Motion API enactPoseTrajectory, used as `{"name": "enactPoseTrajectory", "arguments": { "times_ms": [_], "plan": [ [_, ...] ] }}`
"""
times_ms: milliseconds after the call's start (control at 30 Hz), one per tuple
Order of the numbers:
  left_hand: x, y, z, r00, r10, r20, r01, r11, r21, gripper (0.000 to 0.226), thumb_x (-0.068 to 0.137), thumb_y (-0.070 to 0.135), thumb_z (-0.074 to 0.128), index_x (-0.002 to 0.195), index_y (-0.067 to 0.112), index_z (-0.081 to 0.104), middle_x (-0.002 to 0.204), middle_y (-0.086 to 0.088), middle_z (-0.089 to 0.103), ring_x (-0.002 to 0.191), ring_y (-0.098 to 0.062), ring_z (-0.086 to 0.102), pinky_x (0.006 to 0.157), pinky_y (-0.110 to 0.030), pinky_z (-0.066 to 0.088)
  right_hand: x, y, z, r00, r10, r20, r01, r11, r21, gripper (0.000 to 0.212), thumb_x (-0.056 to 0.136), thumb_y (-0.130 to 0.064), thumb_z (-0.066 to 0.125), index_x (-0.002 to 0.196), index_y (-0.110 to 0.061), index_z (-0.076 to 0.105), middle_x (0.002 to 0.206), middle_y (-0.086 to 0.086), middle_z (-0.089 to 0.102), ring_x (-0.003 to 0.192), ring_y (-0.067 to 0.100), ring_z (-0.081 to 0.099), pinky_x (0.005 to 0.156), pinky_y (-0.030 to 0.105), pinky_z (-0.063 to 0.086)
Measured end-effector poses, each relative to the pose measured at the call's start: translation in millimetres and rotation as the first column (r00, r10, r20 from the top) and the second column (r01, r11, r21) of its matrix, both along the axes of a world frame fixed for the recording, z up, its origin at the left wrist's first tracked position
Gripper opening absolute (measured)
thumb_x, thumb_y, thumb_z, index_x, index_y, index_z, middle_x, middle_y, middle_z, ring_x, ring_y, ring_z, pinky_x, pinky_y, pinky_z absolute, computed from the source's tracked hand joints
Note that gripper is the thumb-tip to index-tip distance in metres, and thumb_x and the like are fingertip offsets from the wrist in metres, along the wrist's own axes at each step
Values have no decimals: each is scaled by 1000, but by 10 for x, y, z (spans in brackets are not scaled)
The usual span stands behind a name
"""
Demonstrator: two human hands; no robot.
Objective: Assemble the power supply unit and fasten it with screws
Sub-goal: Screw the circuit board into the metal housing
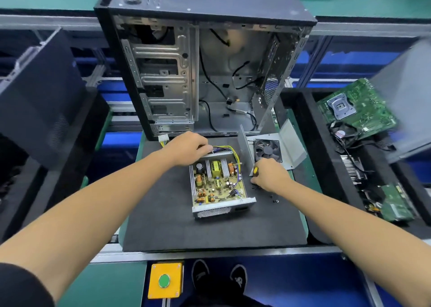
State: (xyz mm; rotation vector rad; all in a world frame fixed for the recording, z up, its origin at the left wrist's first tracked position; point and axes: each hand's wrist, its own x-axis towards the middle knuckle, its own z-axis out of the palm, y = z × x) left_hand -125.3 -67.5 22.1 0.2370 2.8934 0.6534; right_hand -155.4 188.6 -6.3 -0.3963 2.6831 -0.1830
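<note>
An open power supply base [219, 185] lies on the black foam mat [177, 225], its yellow circuit board and coils exposed. My left hand [187, 148] holds its far edge, fingers curled over the rim by the bundle of coloured wires [225, 148]. The grey metal cover with a black fan [268, 149] stands tilted just right of the base. My right hand [268, 176] grips a screwdriver with a yellow and black handle [255, 170] beside the cover's near corner. Several small black screws [274, 198] lie on the mat near my right wrist.
An open computer case [210, 73] stands upright behind the mat. A green motherboard [356, 108], a fan, a heatsink and other boards fill the black tray at right. A dark side panel leans at left. A yellow box with a green button [165, 280] sits below the table edge.
</note>
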Motion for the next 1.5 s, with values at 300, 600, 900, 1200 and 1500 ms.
{"name": "enactPoseTrajectory", "arguments": {
  "times_ms": [300,600,900,1200,1500],
  "plan": [
    [35,6,83,999,46,15,-46,999,4,41,99,32,46,71,5,58,70,-10,60,70,-26,55,68,-43,46,6,-40,-22,998,-55,5,55,998,-20,6,78,-8,63,76,-11,58,77,9,61,75,31,59,63,29,44],
    [7,74,125,998,61,-1,-61,998,2,41,98,32,47,66,10,57,63,-4,57,64,-23,54,61,-38,42,-8,-35,-4,995,-37,98,38,999,-12,28,72,-7,62,59,-10,38,55,4,44,53,23,45,43,22,31],
    [-1,169,217,997,72,-34,-67,987,147,31,93,28,56,68,12,63,63,-1,62,59,-14,54,57,-27,42,-155,-12,638,942,13,335,18,996,-91,21,69,-10,65,53,-9,51,52,8,49,49,22,37,46,19,27],
    [22,445,317,999,-54,-4,54,985,164,15,91,24,63,83,14,70,70,11,62,61,-1,54,56,-14,40,-40,-112,581,962,157,222,-173,983,55,26,70,-15,64,51,-14,46,53,4,46,52,22,40,48,21,32],
    [73,347,256,998,-52,34,48,991,122,17,92,21,61,88,9,71,78,1,68,69,-9,57,66,-27,47,72,127,3,996,82,-19,-82,996,-24,12,85,-17,59,92,-9,63,98,13,65,86,33,61,66,30,45]
  ]
}}
